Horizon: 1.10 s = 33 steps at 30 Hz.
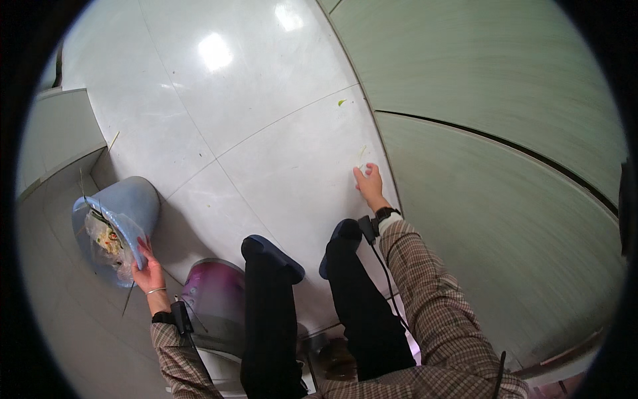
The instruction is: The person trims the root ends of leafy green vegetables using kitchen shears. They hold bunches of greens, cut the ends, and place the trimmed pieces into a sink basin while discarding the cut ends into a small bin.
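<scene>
My left hand [148, 272] grips the near rim of a light blue plastic bin [137, 202], which leans with its mouth towards me. Inside the bin lie a clear plastic bag and food scraps [108, 241], with thin dark stalks poking out past the rim. At the right, my right hand [369, 182] is low over the pale floor tiles beside the green cabinet, thumb and fingers curled and apart. Thin pale scraps [362, 151] lie just beyond its fingertips; whether it touches a scrap cannot be told. Farther off lies a small green leaf piece [341, 102].
Green cabinet fronts [498, 199] line the right side. A purple and grey container [214, 294] stands between the bin and my slippered feet. A thin pale stick [114, 140] lies by the step-like wall corner at left. Black cables hang from both wrists.
</scene>
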Each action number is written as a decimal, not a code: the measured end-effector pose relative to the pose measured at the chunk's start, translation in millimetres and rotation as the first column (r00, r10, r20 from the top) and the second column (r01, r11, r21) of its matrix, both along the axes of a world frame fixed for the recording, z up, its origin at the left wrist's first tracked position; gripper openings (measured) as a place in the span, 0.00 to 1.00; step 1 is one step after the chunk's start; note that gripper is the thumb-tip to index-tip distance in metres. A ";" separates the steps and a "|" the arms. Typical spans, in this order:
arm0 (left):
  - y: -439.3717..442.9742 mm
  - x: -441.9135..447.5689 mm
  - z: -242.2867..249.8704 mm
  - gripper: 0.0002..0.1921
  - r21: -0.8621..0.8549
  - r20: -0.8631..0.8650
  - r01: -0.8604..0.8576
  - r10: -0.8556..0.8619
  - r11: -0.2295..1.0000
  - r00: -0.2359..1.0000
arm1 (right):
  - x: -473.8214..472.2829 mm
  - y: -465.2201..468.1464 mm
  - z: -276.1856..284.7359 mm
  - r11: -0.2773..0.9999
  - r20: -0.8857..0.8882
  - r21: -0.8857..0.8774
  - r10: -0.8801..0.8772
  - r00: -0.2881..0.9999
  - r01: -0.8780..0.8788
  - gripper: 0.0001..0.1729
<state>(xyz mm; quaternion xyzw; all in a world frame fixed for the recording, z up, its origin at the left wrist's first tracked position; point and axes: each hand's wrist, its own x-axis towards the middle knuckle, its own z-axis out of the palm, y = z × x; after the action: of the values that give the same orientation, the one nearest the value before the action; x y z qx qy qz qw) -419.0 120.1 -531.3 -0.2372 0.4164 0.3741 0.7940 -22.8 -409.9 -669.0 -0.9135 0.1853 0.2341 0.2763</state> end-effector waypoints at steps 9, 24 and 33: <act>-43.6 -7.7 29.5 0.13 0.047 -0.185 0.399 -0.385 0.916 0.904 | 100.8 115.8 0.6 0.911 0.294 -0.149 0.411 0.863 -0.384 0.07; -145.4 151.5 138.6 0.11 -0.251 -0.495 0.844 -0.813 0.473 0.308 | 90.3 129.9 86.4 0.834 0.012 -0.023 0.551 0.834 -0.551 0.11; -110.0 216.1 182.3 0.07 -0.216 -0.630 0.897 -0.757 0.386 0.174 | 68.2 266.6 346.3 0.636 0.357 0.535 0.427 0.831 -0.556 0.08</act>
<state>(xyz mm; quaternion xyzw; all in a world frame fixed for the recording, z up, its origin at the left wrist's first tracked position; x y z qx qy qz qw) -202.9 10.0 -349.0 0.2557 0.6780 -0.0250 0.6887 45.4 -143.3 -322.7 -0.8044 -0.1871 0.2565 0.5020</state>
